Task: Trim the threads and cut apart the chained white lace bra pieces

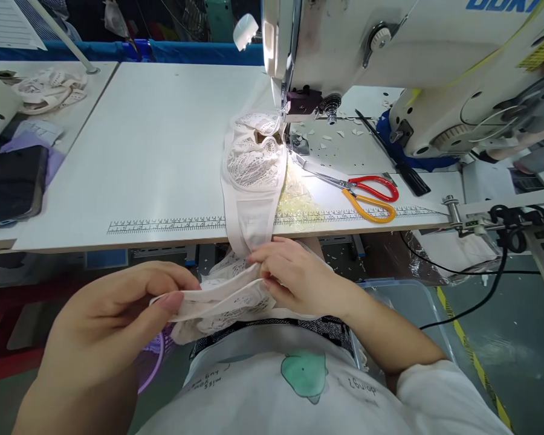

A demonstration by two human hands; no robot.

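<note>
A pale lace bra (pixel 254 163) lies partly on the white table beside the sewing machine's needle area and hangs over the front edge toward my lap. My left hand (pixel 127 314) pinches the end of its band between thumb and fingers, at the left. Further right, my right hand (pixel 294 275) has its fingers closed on the same fabric just below the table edge; the fingertips are partly hidden by folds. The band is stretched between both hands. Scissors (pixel 353 188) with one red and one orange handle rest right of the bra.
The sewing machine (pixel 344 42) stands over the right of the table (pixel 163 139), its lamp (pixel 245 31) lit. A black-handled tool (pixel 396 157) lies by its base. At left are a phone (pixel 13 184) and more lace pieces (pixel 52 90). A clear bin (pixel 399 302) sits below right.
</note>
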